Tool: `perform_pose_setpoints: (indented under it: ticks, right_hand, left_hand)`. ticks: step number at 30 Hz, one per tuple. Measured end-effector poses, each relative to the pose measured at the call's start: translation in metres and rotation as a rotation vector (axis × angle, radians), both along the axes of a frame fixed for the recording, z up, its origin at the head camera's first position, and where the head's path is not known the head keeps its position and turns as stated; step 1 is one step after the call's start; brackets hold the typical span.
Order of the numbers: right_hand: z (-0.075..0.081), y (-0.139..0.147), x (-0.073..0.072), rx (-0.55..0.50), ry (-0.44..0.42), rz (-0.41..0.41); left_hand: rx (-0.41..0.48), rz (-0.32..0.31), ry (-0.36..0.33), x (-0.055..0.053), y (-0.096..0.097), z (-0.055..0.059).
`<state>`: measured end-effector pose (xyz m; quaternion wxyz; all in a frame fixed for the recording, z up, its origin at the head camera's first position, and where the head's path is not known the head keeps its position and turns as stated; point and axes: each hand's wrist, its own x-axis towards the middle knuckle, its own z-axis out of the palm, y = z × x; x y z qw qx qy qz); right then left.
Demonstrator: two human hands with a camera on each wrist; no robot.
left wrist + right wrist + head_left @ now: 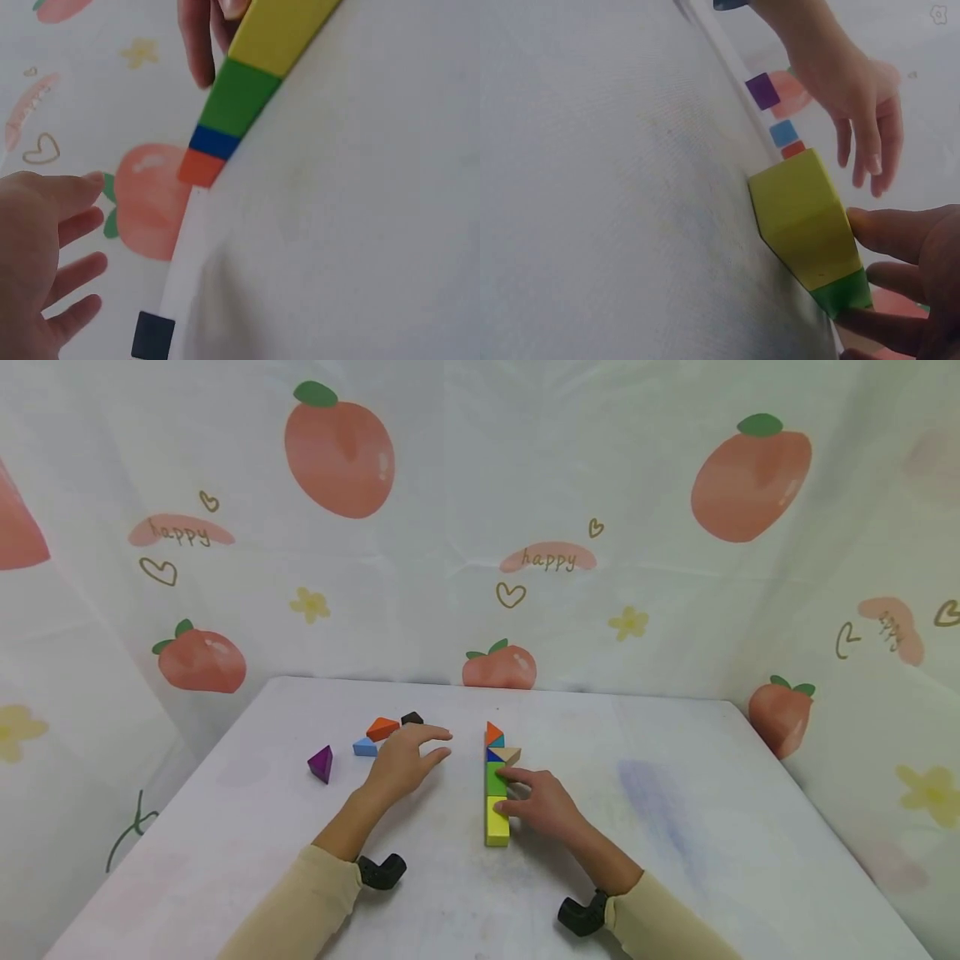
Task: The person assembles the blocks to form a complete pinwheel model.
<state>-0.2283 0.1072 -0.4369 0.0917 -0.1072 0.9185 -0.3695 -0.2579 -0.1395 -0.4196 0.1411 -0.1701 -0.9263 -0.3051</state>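
Note:
Toy blocks stand in a straight row on the table. The row has a yellow block point(497, 828) nearest me, then a green block point(495, 781), a dark blue triangular block point(492, 756) with a tan triangular block point(511, 754) jutting right, and an orange triangular block point(492, 732) beside a teal one at the far end. My right hand point(546, 804) touches the row from its right side, fingertips at the green and yellow blocks. To the left, my left hand point(402, 766) hovers with relaxed fingers, holding nothing, close to a light blue block point(364, 747).
Left of the row lie a purple block point(321, 763), an orange block point(382, 728) and a black block point(412, 718), partly covered by the left hand. The white table point(570, 718) ends at a fruit-printed curtain point(450, 527). Each wrist carries a black device point(384, 872).

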Motion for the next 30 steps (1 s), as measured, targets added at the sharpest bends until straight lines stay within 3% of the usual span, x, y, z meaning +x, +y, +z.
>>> perform_pose_setpoints:
  ticks: [7, 10, 22, 30]
  right_hand:
    - [0.001, 0.002, 0.001, -0.014, 0.021, 0.008]
    - [0.0, 0.002, 0.0, -0.017, 0.026, 0.01]
    - [-0.001, 0.004, 0.0, -0.036, 0.032, 0.034]
    - [-0.002, 0.005, 0.0, -0.056, 0.039, 0.049]
  left_hand:
    - [-0.103, -0.014, 0.264, -0.022, -0.017, -0.002]
    - [-0.158, 0.002, 0.316, -0.032, -0.023, -0.005]
    - [-0.296, 0.08, 0.273, -0.056, -0.037, -0.012]
    - [-0.376, 0.112, 0.161, -0.065, -0.045, -0.01]
